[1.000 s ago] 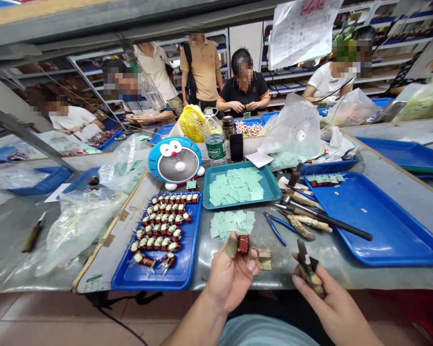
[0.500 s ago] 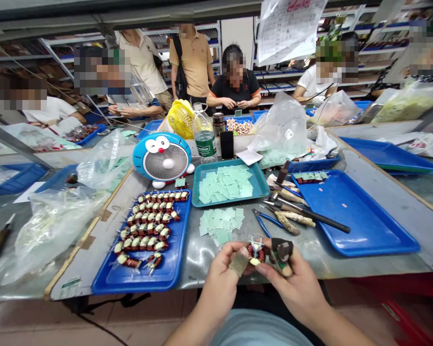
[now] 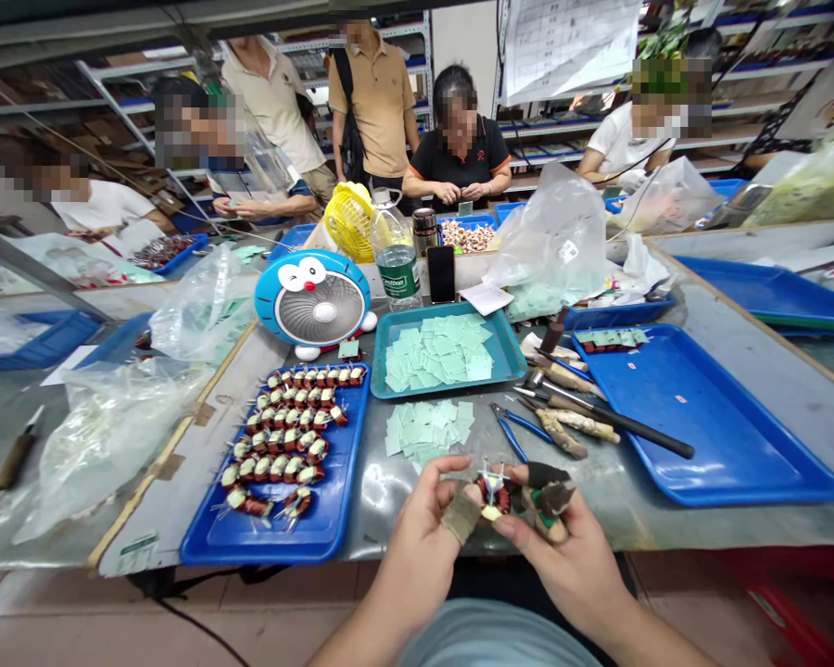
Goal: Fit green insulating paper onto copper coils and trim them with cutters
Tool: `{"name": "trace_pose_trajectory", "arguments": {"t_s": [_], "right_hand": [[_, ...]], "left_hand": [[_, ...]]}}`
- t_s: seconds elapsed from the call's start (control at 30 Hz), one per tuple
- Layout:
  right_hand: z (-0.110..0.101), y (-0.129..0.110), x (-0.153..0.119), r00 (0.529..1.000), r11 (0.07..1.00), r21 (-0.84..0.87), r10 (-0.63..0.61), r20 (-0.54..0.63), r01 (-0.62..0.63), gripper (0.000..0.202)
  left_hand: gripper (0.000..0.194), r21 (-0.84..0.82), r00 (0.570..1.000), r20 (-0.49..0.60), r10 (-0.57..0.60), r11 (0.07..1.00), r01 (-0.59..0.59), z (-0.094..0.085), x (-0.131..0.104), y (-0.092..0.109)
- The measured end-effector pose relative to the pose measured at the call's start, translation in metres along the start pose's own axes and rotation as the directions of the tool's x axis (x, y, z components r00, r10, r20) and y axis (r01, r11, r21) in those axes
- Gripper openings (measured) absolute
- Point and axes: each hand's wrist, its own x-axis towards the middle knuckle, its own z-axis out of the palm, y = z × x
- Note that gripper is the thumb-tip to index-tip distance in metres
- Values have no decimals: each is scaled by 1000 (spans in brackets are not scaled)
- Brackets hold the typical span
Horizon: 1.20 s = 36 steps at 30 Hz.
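Between my two hands, near the table's front edge, is a copper-wound coil (image 3: 493, 497) with pale yellow pieces and wire ends pointing up. My left hand (image 3: 431, 528) grips its left side, with a wrapped thumb against it. My right hand (image 3: 562, 533) pinches the right side; dark coverings are on some of its fingers. Just beyond lies a loose pile of pale green sheets (image 3: 429, 431). To the left, a blue tray (image 3: 278, 547) bears rows of similar coils (image 3: 278, 468).
A teal tray (image 3: 448, 389) of green sheets stands behind the pile. Pliers (image 3: 512, 431) and a hammer (image 3: 625, 424) lie at right, beside another blue tray (image 3: 729, 435). A cartoon fan (image 3: 312, 301) and bottle (image 3: 396, 264) stand behind. Several people are across the table.
The camera view has shifted slightly. My hands still hold the coil between them, and the fingers of my right hand have moved a little. Across the table, a person's head has dipped lower.
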Motion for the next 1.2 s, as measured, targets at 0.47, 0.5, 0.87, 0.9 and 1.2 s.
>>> {"name": "trace_pose_trajectory", "arguments": {"t_s": [0.47, 0.5, 0.87, 0.9, 1.2], "right_hand": [[-46, 22, 30, 975, 637, -758, -222, -3, 143, 50], [-59, 31, 28, 974, 576, -809, -225, -17, 118, 51], [-52, 24, 75, 983, 343, -935, -180, 32, 93, 46], [-43, 20, 90, 987, 337, -936, -157, 45, 96, 44], [-30, 15, 142, 991, 503, -853, -73, 114, 136, 38]], "left_hand": [[54, -224, 1000, -16, -19, 974, 15, -10, 26, 0], [54, -251, 999, -39, -30, 968, 19, -15, 26, -1], [48, -435, 992, 24, -121, 892, 120, -26, 31, -2], [55, -451, 992, 41, -123, 883, 128, -26, 30, -1], [50, -622, 992, 36, -121, 775, 117, -34, 22, -8]]}}
